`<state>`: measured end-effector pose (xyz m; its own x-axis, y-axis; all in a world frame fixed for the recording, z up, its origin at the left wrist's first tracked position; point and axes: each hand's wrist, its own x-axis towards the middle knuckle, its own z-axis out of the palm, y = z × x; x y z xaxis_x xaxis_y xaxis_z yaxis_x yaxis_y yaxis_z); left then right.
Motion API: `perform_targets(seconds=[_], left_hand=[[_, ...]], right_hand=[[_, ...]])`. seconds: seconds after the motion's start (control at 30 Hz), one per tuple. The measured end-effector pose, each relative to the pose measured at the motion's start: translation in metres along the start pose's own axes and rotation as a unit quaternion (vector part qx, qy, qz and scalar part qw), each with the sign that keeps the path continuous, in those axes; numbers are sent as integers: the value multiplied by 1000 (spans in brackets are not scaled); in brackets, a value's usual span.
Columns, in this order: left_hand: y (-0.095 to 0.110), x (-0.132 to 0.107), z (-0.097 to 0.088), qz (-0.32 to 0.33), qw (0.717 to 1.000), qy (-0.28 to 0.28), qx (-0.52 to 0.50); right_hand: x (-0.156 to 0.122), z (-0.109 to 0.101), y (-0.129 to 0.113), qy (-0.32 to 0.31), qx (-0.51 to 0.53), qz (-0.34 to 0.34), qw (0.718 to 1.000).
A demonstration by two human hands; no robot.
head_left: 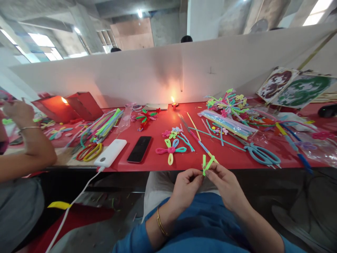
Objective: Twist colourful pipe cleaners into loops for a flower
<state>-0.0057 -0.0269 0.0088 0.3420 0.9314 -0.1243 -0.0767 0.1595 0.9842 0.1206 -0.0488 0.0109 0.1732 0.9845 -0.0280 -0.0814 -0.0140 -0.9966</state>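
Note:
A bright yellow-green pipe cleaner, bent into a V-like shape, is pinched between my two hands just off the table's front edge. My left hand grips its lower left part between thumb and forefinger. On the other side my right hand pinches it with closed fingers. Beyond them on the red table lies a multicoloured pipe-cleaner flower with looped petals. Smaller flowers and short twisted blue pieces sit behind it. A long striped pipe-cleaner stem points toward my right hand.
A lit candle burns by the white partition. Blue-handled scissors and a bagged pipe-cleaner bundle lie right. A phone and a corded white power bank lie left. A co-worker's arm is at far left.

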Motion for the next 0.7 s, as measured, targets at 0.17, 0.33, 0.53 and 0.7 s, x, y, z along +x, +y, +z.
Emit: perform_targets(seconds=[0.17, 0.33, 0.53, 0.7], left_hand=[[-1, 0, 3, 4, 1000, -4, 29], [-1, -2, 4, -16, 999, -20, -19], [0, -2, -2, -106, 971, -119, -177], [0, 1, 2, -34, 995, -42, -85]], right_hand=[[2, 2, 5, 39, 53, -5, 998], [1, 0, -2, 10, 107, 6, 994], [-1, 2, -8, -60, 212, 81, 972], [2, 3, 6, -3, 108, 21, 994]])
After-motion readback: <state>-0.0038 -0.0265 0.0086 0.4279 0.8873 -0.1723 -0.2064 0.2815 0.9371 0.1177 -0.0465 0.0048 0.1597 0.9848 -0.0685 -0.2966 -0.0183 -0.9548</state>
